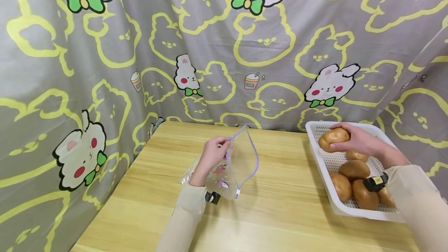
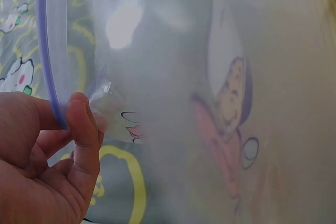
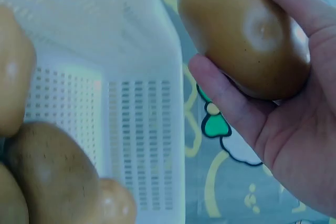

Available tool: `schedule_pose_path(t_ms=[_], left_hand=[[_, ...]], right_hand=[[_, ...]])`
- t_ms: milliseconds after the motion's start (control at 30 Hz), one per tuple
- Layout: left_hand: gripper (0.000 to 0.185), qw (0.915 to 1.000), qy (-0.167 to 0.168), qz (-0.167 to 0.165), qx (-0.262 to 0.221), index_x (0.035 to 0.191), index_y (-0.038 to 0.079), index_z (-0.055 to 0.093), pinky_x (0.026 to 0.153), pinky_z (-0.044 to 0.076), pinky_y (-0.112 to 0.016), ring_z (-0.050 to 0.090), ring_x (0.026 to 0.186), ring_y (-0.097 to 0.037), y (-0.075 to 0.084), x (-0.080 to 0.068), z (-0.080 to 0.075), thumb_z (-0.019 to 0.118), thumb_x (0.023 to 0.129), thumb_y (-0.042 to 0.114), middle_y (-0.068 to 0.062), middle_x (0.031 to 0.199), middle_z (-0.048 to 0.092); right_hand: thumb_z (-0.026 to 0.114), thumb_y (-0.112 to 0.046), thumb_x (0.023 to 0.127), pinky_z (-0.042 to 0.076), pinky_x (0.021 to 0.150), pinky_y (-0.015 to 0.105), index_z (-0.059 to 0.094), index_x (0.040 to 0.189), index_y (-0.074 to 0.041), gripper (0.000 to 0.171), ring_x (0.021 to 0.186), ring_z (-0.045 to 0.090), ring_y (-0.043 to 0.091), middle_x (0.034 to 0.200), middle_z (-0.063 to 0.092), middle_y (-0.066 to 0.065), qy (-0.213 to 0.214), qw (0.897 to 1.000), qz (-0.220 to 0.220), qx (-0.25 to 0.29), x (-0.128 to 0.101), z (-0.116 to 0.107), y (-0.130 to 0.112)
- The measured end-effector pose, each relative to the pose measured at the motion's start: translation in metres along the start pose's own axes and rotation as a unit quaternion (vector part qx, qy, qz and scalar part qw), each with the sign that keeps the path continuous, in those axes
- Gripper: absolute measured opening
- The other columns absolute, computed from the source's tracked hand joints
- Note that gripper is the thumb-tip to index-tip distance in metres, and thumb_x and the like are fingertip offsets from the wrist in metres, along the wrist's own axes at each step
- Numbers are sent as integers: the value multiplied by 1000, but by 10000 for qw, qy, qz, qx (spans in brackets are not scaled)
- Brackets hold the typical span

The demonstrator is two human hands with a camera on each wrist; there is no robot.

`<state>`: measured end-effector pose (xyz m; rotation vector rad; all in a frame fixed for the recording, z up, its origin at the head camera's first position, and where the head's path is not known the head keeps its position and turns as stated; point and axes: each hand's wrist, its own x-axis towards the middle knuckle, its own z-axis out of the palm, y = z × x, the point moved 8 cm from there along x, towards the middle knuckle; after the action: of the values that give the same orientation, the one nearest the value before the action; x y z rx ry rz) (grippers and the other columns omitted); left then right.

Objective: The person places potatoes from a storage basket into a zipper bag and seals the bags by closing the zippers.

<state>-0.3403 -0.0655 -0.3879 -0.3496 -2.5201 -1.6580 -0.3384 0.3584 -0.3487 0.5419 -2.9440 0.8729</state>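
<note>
My left hand [image 1: 212,154] pinches the purple-edged rim of a clear zip bag [image 1: 224,180] printed with small pink and purple figures. The bag's mouth gapes toward the right, and its slider hangs at the lower corner. In the left wrist view, thumb and fingers [image 2: 84,140] meet on the purple zip strip [image 2: 44,51]. Above the far left part of the white basket, my right hand [image 1: 360,141] grips a brown potato [image 1: 332,139]. The right wrist view shows that potato [image 3: 247,35] between thumb and fingers, lifted off the others.
The white perforated basket [image 1: 323,180] stands at the right of the wooden table [image 1: 280,213]. Several more potatoes [image 1: 354,169] lie in it. A grey curtain [image 1: 217,42] with yellow outlines and rabbit prints hangs behind the table and at its left.
</note>
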Motion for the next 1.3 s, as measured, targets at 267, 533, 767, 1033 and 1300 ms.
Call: schedule_pose_path(t_ms=[267,533,767,1033,1300], left_hand=[[22,10000,14,-32,-86,110,5,69,53,55,-41,56,50,-13,0,0,3,55,95,12,-18,90,62],[21,9999,64,-46,-78,109,4,69,46,51,-27,57,49,-14,1,1,4,56,95,11,-11,85,61],[22,10000,44,-5,-51,110,3,69,48,53,-31,56,47,-12,4,3,7,56,95,11,-9,83,60],[21,10000,30,-46,-67,109,3,69,55,55,-44,60,51,-22,4,2,10,55,95,11,-8,84,60],[21,9999,44,-65,-113,109,3,69,56,55,-48,59,50,-18,6,3,10,56,93,10,-8,81,60]], right_hand=[[72,-34,84,47,72,24,44,130,-11,58,85,58,17,105,58,9,-202,9991,-106,344,7,14,-30],[69,-37,86,48,75,29,40,130,-11,59,89,57,24,108,55,13,-560,9925,171,1074,17,32,-65],[69,-30,87,49,72,34,41,129,-12,54,86,57,26,106,55,14,-588,9909,-234,1187,28,46,-94],[64,-21,91,50,74,34,40,132,-9,49,91,56,28,108,54,15,-965,9771,-780,1729,37,69,-124],[66,-22,90,49,76,36,42,128,-11,46,91,56,26,108,55,13,-959,9752,-794,1829,43,80,-143]])
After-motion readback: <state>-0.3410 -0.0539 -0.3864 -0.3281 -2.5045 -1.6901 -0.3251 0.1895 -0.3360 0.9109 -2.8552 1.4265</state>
